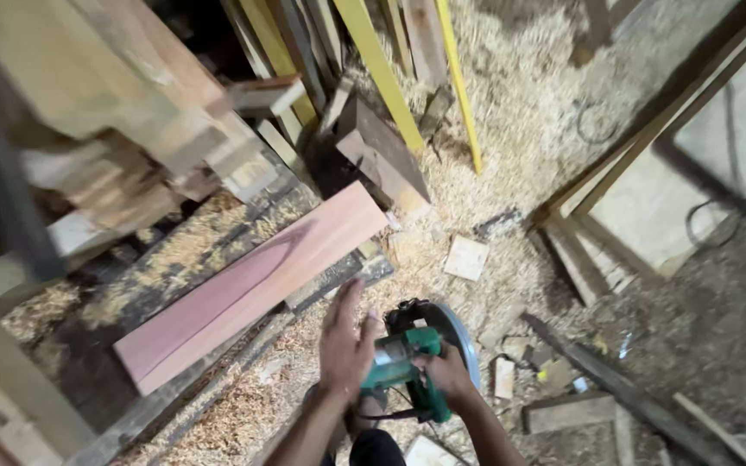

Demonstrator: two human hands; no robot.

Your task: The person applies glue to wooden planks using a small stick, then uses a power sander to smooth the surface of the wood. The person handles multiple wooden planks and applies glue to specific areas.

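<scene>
Gripping a green circular saw (414, 367) in the clenched right hand (447, 373) low over the sawdust-strewn floor (511, 147), left hand (344, 341) hovering open-fingered just beside its motor, near the end of a pinkish plank (252, 285) lying on the workbench (123, 302).

Woodworking shop: sawdust-covered floor (511, 112), stacked planks (131, 112), offcuts (465, 257), green circular saw (416, 367) in use.
</scene>
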